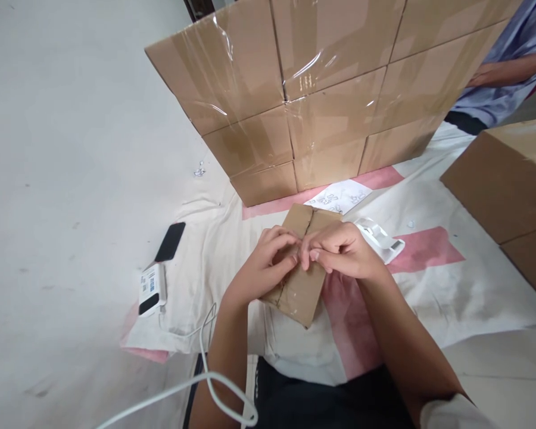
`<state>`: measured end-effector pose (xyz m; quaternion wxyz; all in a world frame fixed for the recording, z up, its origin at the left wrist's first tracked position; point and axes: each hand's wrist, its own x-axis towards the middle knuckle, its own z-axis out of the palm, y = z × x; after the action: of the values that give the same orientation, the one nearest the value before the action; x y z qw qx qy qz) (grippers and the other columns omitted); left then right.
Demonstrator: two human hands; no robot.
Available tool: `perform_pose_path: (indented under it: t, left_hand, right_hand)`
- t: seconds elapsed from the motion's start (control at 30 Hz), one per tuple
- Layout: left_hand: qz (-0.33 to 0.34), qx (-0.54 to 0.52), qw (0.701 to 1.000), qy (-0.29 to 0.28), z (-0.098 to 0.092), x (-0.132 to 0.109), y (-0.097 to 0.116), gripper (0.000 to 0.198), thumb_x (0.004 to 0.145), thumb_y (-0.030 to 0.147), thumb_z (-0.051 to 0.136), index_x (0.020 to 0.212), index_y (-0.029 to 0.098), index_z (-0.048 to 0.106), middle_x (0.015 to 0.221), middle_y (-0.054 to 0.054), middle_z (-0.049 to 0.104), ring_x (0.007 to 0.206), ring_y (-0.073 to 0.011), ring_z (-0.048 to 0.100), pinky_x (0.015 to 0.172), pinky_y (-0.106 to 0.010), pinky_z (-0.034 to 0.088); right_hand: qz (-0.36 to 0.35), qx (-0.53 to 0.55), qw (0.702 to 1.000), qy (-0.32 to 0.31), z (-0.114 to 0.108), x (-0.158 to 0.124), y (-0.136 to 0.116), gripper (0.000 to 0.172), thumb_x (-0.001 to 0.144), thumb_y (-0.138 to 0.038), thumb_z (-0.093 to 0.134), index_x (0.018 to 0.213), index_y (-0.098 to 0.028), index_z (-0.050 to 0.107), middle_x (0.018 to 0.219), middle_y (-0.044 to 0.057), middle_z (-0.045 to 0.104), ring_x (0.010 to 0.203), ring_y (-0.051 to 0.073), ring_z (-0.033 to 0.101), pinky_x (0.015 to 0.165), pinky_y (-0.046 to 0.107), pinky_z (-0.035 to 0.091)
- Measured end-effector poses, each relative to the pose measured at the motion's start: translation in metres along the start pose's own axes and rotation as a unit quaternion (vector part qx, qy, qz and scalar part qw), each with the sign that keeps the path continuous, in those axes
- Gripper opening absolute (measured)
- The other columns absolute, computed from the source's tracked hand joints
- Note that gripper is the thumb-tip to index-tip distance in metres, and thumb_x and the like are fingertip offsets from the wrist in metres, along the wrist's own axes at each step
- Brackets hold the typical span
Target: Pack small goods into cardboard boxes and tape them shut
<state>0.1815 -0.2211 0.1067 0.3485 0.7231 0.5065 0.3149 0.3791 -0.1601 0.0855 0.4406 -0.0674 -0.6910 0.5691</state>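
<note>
A small brown cardboard box lies at a slant on the cloth-covered table, its lengthwise seam dark and rough-edged. Over its middle, my left hand bends its fingers and thumb inward, close to the seam. My right hand meets it there from the other side, fingers curled and thumb pressed in. The fingertips of both hands nearly touch. Whatever is pinched between them is too small or hidden to make out. Just right of my right hand sits a white plastic tape dispenser-like object.
A tall block of taped cardboard boxes stands behind. More boxes are at right, near another person's arm. A printed paper, black phone-like slab, white device and looping white cable lie around.
</note>
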Motion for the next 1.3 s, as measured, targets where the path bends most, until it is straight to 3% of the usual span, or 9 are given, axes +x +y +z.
perform_pose_path:
  t: [0.17,0.43,0.57,0.7,0.83,0.93,1.1,1.3]
  left_hand:
    - [0.025,-0.057,0.998,-0.013,-0.003,0.001,0.0,0.012,0.098,0.027,0.054,0.097,0.025,0.065,0.113,-0.007,0.062,0.118,-0.0235,0.056,0.111,-0.041,0.04]
    - [0.027,-0.116,0.991,0.06,0.002,0.002,-0.004,0.017,0.098,0.031,0.058,0.087,0.021,0.066,0.101,-0.006,0.062,0.101,-0.0193,0.061,0.095,-0.033,0.048]
    - [0.03,-0.078,0.99,0.111,0.003,0.0,-0.007,0.017,0.097,0.026,0.057,0.082,0.021,0.062,0.099,-0.005,0.062,0.101,-0.0187,0.06,0.097,-0.033,0.046]
    - [0.028,0.008,0.987,0.16,0.005,-0.004,-0.008,0.016,0.096,0.019,0.054,0.081,0.021,0.058,0.098,-0.003,0.061,0.099,-0.0178,0.059,0.095,-0.033,0.045]
    - [-0.016,0.076,0.981,0.178,0.008,-0.009,-0.01,0.015,0.095,0.019,0.054,0.081,0.021,0.057,0.101,-0.004,0.058,0.104,-0.0195,0.058,0.097,-0.035,0.044]
    - [-0.04,0.07,0.986,0.149,0.009,-0.009,-0.01,0.016,0.096,0.022,0.054,0.08,0.021,0.058,0.105,-0.005,0.055,0.106,-0.0195,0.057,0.095,-0.034,0.045]
    - [-0.05,0.057,0.988,0.133,0.007,-0.005,-0.01,0.018,0.096,0.022,0.054,0.079,0.02,0.059,0.106,-0.005,0.052,0.108,-0.0188,0.058,0.094,-0.033,0.046]
    - [-0.063,0.053,0.987,0.136,0.008,-0.004,-0.009,0.018,0.094,0.021,0.055,0.076,0.02,0.059,0.106,-0.004,0.051,0.11,-0.0179,0.058,0.091,-0.03,0.047]
  right_hand:
    - [-0.007,0.004,1.0,-0.006,-0.001,-0.002,0.002,0.057,0.092,-0.021,0.062,0.05,-0.024,0.024,0.044,-0.003,0.045,0.063,0.02,0.071,0.058,0.03,0.05]
    - [0.008,-0.027,0.999,0.021,0.004,-0.002,0.0,0.061,0.092,-0.029,0.065,0.049,-0.024,0.021,0.042,-0.003,0.041,0.059,0.02,0.07,0.057,0.031,0.049]
    - [-0.003,-0.078,0.996,0.049,0.008,-0.001,-0.001,0.056,0.093,-0.023,0.06,0.05,-0.023,0.026,0.045,-0.003,0.043,0.065,0.02,0.07,0.067,0.034,0.05]
    - [0.006,-0.187,0.979,0.083,0.018,-0.001,-0.002,0.051,0.092,-0.017,0.058,0.054,-0.022,0.025,0.048,-0.004,0.043,0.059,0.015,0.056,0.082,0.037,0.047]
    - [0.059,-0.329,0.934,0.128,0.029,-0.005,-0.008,0.05,0.088,-0.014,0.059,0.059,-0.02,0.019,0.051,-0.005,0.033,0.053,0.011,0.036,0.069,0.032,0.038]
    - [0.1,-0.383,0.904,0.16,0.034,-0.013,-0.018,0.05,0.087,-0.017,0.06,0.062,-0.02,0.017,0.052,-0.005,0.028,0.051,0.01,0.031,0.058,0.03,0.03]
    - [0.223,-0.382,0.884,0.155,0.03,-0.027,-0.029,0.047,0.091,-0.03,0.06,0.061,-0.021,0.025,0.05,-0.005,0.032,0.047,0.009,0.032,0.048,0.03,0.024]
    - [0.325,-0.354,0.867,0.128,0.024,-0.034,-0.03,0.045,0.094,-0.041,0.055,0.061,-0.022,0.032,0.055,-0.004,0.041,0.052,0.011,0.04,0.051,0.029,0.027]
